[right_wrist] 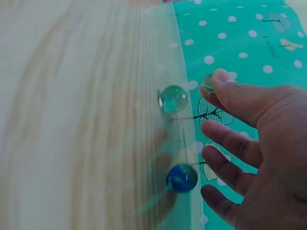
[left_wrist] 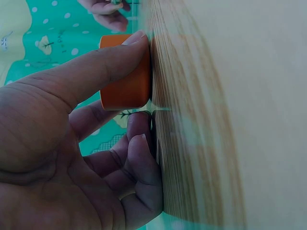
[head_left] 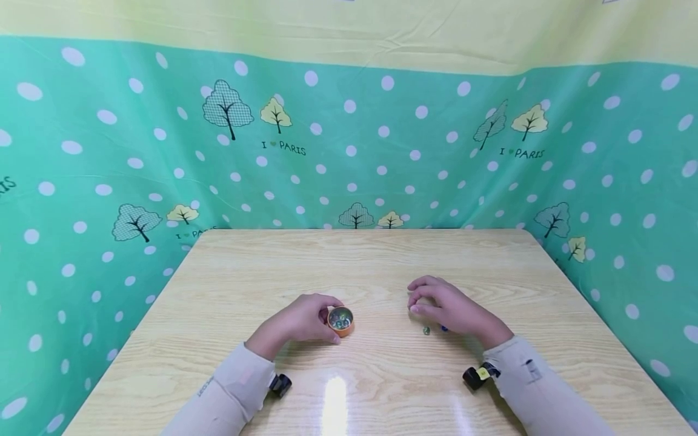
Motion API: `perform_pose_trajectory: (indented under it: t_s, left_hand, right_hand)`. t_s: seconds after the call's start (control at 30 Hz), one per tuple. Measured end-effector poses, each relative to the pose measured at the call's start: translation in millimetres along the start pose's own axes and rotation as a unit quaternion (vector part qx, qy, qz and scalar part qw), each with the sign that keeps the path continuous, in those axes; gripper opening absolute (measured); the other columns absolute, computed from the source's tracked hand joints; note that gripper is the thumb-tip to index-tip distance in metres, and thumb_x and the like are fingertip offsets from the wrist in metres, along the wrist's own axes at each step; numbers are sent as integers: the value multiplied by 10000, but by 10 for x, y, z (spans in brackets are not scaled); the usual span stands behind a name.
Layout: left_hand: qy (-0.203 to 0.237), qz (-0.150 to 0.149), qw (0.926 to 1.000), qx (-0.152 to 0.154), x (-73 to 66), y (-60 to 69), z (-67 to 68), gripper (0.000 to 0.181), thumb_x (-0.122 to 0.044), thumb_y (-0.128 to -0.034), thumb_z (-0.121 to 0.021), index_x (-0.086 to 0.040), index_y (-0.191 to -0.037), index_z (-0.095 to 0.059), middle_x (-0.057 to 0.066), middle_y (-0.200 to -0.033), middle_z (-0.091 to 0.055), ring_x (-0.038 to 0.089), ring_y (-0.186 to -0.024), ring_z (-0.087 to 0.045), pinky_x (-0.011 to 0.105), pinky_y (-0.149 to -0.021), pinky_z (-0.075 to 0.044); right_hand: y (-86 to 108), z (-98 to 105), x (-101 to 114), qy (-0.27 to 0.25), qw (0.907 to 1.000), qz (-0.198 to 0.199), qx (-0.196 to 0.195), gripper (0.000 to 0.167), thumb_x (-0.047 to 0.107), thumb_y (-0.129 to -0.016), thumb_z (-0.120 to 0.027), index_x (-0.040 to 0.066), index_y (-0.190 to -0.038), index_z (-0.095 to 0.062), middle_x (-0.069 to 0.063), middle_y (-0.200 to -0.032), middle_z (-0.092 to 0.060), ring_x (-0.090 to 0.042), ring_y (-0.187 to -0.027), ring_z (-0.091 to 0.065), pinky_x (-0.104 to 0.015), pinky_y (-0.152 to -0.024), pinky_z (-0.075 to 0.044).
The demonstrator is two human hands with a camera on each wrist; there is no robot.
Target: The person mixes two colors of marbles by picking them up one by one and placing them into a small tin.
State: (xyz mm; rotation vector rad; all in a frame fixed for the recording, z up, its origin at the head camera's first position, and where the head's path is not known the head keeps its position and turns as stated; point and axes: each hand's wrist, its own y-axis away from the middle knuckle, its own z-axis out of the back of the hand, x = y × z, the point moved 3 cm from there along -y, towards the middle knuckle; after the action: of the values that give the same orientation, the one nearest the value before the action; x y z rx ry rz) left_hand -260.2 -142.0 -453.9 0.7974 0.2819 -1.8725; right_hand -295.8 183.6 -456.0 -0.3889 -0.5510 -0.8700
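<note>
My left hand [head_left: 308, 318] grips a small round orange tub [head_left: 343, 332], its thumb along the near wall. The tub stands upright on the table, and several glass marbles [head_left: 340, 321] lie inside it. In the left wrist view the orange wall [left_wrist: 125, 88] shows under the thumb. My right hand [head_left: 451, 307] is raised slightly above the table to the right. In the right wrist view its thumb and forefinger pinch a clear greenish marble [right_wrist: 207, 84], the other fingers spread. Below it, a clear green marble [right_wrist: 173, 99] and a blue marble [right_wrist: 182, 178] rest on the table, apart from each other.
The light wood-grain table [head_left: 382, 260] reaches back to a green dotted cloth [head_left: 382, 151] with tree prints, which also hangs at both sides. A black wrist camera [head_left: 280, 385] sits at the left cuff and another camera [head_left: 475, 378] at the right.
</note>
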Motion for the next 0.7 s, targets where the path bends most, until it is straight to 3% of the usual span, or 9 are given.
perform_pose_trajectory:
  t_s: [0.33,0.7]
  left_hand:
    - [-20,-89,10000,-9,12,-4,-5,655,-270,-735,-958,-169,-1319,-678,14,-878,-618,174,-780,-535,326,-666,-451]
    - [-62,-131,9999,-4,33,-16,-12,661,-281,-738,-956,-167,-1325,-673,13,-891,-623,174,-790,-542,334,-681,-460]
  right_hand:
    - [-162,-32,155,217,9993,290,-50,43,284,-1006,-695,270,-994,-733,-92,-1406,-596,-315,-1323,-541,-558,-1077,-440]
    - [-264,-52,294,158,9998,97,-106,38,307,-1005,-695,305,-997,-732,-1,-1412,-575,-296,-1368,-506,-549,-1117,-419]
